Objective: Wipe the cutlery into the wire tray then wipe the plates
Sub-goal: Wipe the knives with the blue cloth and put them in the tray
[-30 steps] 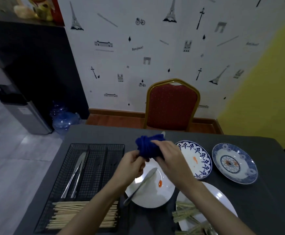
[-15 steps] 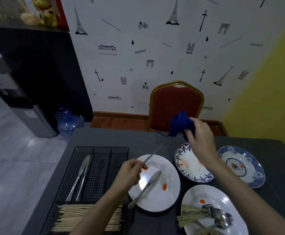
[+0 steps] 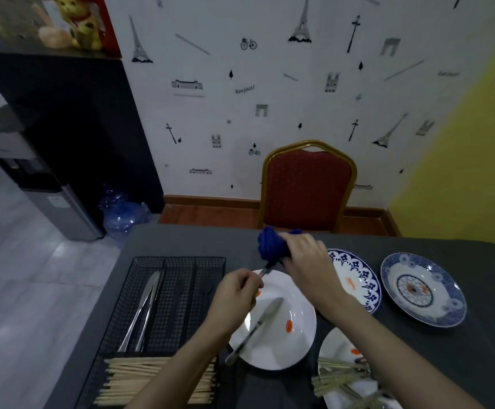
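Left hand (image 3: 234, 299), centre of frame: fingers pinched around the handle end of a thin metal utensil (image 3: 265, 271); which kind of cutlery it is cannot be told, its far end being hidden. Right hand (image 3: 305, 258), just above and right of the left: clenched around a bunched blue cloth (image 3: 271, 246), which wraps the utensil's upper end.

Both hands hover over a white plate (image 3: 296, 343) at lower centre; a butter knife (image 3: 255, 329) lies diagonally across it, beside orange smears.

Wire tray (image 3: 181, 261) at lower left on the dark table (image 3: 476, 364): two metal pieces (image 3: 144, 311) in its left compartment, a layer of pale chopsticks (image 3: 152, 379) across its near end.

Two blue-patterned plates, one (image 3: 364, 278) partly behind the right forearm, the other (image 3: 423, 290) at right. A second white plate (image 3: 337, 346) at the bottom edge holds mixed cutlery (image 3: 346, 379).
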`<state>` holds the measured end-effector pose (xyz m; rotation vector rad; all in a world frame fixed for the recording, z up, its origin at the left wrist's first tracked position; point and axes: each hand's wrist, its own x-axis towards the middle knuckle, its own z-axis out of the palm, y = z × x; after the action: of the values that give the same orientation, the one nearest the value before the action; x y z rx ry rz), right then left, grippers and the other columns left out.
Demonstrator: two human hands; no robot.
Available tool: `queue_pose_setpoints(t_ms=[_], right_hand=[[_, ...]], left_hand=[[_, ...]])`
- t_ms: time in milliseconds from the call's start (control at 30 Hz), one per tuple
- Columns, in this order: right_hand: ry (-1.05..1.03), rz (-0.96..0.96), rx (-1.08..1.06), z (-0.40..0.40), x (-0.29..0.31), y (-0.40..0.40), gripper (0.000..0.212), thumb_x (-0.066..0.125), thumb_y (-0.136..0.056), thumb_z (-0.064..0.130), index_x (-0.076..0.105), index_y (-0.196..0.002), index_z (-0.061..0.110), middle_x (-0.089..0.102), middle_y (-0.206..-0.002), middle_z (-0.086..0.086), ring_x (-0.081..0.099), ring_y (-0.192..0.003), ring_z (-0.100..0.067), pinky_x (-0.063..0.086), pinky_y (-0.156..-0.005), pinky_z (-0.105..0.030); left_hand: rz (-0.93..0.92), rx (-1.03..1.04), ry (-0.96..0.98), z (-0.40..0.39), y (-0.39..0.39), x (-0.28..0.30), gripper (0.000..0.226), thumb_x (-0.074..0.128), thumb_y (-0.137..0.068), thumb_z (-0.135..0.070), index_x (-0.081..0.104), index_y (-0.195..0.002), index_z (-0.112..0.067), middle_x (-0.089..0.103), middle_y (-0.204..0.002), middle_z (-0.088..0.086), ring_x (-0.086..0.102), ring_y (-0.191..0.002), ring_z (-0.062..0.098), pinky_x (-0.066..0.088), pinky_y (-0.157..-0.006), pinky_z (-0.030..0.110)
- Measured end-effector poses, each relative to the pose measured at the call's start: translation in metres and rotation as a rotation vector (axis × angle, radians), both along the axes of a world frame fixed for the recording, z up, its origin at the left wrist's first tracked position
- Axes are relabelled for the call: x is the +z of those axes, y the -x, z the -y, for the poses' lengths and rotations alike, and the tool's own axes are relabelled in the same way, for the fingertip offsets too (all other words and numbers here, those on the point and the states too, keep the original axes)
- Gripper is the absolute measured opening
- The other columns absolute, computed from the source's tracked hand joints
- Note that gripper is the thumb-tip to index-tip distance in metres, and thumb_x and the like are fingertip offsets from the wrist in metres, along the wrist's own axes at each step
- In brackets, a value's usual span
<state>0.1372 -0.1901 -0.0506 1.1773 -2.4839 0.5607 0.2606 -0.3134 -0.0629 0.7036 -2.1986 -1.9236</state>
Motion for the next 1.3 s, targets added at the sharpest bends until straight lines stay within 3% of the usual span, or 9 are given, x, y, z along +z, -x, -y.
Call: queue_pose_setpoints(t_ms=[167, 333, 467, 600, 767, 933, 1100, 1233, 1300], right_hand=[[0.038, 0.020, 0.148, -0.001, 0.000, -0.030, 0.045, 0.070, -0.071, 0.012, 0.057, -0.115, 0.010, 0.066, -0.105, -0.004, 0.057, -0.097, -0.022, 0.046, -0.075, -0.037], [0.089, 0.102, -0.044, -0.004, -0.002, -0.006, 0.045, 0.071, -0.070, 0.007, 0.058, -0.113, 0.012, 0.066, -0.099, -0.005, 0.060, -0.091, -0.028, 0.046, -0.071, -0.042], [0.015, 0.003, 0.065, -0.005, -0.006, -0.027, 0.037, 0.066, -0.074, 0.013, 0.059, -0.110, 0.008, 0.067, -0.099, -0.006, 0.060, -0.089, -0.025, 0.048, -0.070, -0.040], [0.021, 0.131, -0.169, -0.014, -0.008, 0.005, 0.038, 0.067, -0.073, 0.008, 0.059, -0.111, 0.010, 0.066, -0.098, -0.008, 0.059, -0.090, -0.032, 0.043, -0.070, -0.041], [0.052, 0.090, 0.096, -0.013, -0.003, -0.039, 0.045, 0.073, -0.071, 0.008, 0.057, -0.113, 0.009, 0.066, -0.103, -0.006, 0.058, -0.094, -0.025, 0.048, -0.074, -0.040], [0.121, 0.165, -0.094, -0.016, 0.007, -0.002, 0.042, 0.070, -0.074, 0.005, 0.057, -0.113, 0.012, 0.065, -0.102, -0.005, 0.057, -0.092, -0.029, 0.045, -0.072, -0.042], [0.049, 0.070, 0.095, -0.011, 0.005, -0.032, 0.036, 0.062, -0.079, 0.017, 0.056, -0.114, 0.012, 0.065, -0.103, -0.003, 0.056, -0.095, -0.023, 0.044, -0.074, -0.036], [0.070, 0.171, -0.116, -0.020, 0.001, -0.005, 0.041, 0.070, -0.075, 0.008, 0.058, -0.114, 0.013, 0.066, -0.102, -0.004, 0.057, -0.094, -0.028, 0.044, -0.075, -0.041], [0.094, 0.166, -0.037, -0.015, 0.002, -0.028, 0.045, 0.072, -0.071, 0.004, 0.058, -0.113, 0.010, 0.066, -0.102, -0.006, 0.058, -0.094, -0.026, 0.046, -0.076, -0.040]], left_hand=[[-0.039, 0.013, -0.021, 0.004, 0.005, 0.005, 0.025, 0.046, -0.097, -0.007, 0.058, -0.074, -0.009, 0.045, -0.048, -0.010, 0.039, -0.046, 0.007, 0.034, -0.047, 0.019], [-0.022, -0.014, 0.048, 0.003, 0.000, 0.003, 0.027, 0.047, -0.096, -0.011, 0.062, -0.073, -0.011, 0.047, -0.050, -0.008, 0.041, -0.047, 0.006, 0.036, -0.048, 0.015], [-0.002, -0.036, 0.038, 0.003, 0.008, 0.006, 0.024, 0.048, -0.097, -0.010, 0.060, -0.076, -0.008, 0.047, -0.050, -0.009, 0.042, -0.047, 0.006, 0.037, -0.047, 0.011], [0.024, -0.102, 0.110, 0.003, 0.003, 0.004, 0.024, 0.048, -0.095, -0.012, 0.063, -0.077, -0.006, 0.049, -0.054, -0.001, 0.042, -0.050, 0.012, 0.036, -0.049, 0.023], [-0.004, -0.096, -0.033, 0.006, 0.010, 0.007, 0.023, 0.047, -0.098, -0.009, 0.060, -0.083, 0.002, 0.045, -0.056, 0.003, 0.039, -0.049, 0.011, 0.035, -0.047, 0.018], [-0.046, -0.059, -0.077, -0.002, 0.009, 0.011, 0.026, 0.044, -0.098, -0.006, 0.060, -0.078, -0.002, 0.043, -0.055, 0.001, 0.038, -0.048, 0.011, 0.033, -0.045, 0.018], [-0.060, -0.077, -0.121, 0.001, 0.008, 0.010, 0.024, 0.043, -0.098, -0.004, 0.058, -0.079, -0.003, 0.043, -0.053, -0.003, 0.037, -0.047, 0.010, 0.032, -0.046, 0.020], [-0.035, -0.102, -0.065, 0.005, -0.003, 0.007, 0.027, 0.046, -0.099, -0.009, 0.061, -0.078, -0.002, 0.047, -0.054, -0.003, 0.041, -0.049, 0.010, 0.034, -0.047, 0.020], [-0.023, -0.107, -0.043, 0.005, 0.000, 0.009, 0.024, 0.046, -0.099, -0.009, 0.061, -0.080, -0.003, 0.049, -0.056, -0.002, 0.042, -0.050, 0.011, 0.035, -0.049, 0.020]])
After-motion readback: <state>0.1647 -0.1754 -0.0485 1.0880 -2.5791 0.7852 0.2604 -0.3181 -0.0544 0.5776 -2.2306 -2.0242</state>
